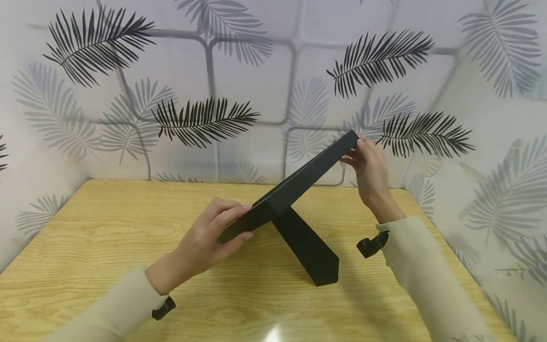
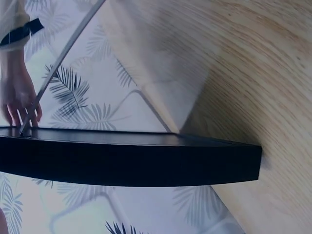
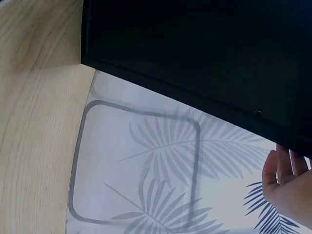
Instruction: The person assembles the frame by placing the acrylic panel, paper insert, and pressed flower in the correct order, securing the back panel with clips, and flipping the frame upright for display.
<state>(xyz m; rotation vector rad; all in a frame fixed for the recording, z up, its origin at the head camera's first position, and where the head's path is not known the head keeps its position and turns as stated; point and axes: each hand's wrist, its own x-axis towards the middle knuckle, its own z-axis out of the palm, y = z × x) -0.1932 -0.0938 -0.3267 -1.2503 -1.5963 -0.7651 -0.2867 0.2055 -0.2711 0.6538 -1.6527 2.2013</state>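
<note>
A black picture frame (image 1: 312, 175) is held slanting over the table, its left end low and its right end high. From its underside a black easel leg (image 1: 305, 247) sticks out down and to the right; whether its foot touches the table I cannot tell. My left hand (image 1: 202, 235) grips the low left end, fingers above and thumb below. At the raised corner, my right hand (image 1: 371, 173) pinches the edge. The left wrist view shows the frame's thick side (image 2: 131, 163) and the thin leg (image 2: 63, 53). In the right wrist view its dark panel (image 3: 195, 53) carries a small clip (image 3: 258, 112).
A wood-grain table (image 1: 128, 228) lies beneath both hands. Behind and beside it hangs a pale covering (image 1: 256, 90) printed with grey and black leaves. Both wrists wear black straps with small devices, seen at the right wrist device (image 1: 372, 244).
</note>
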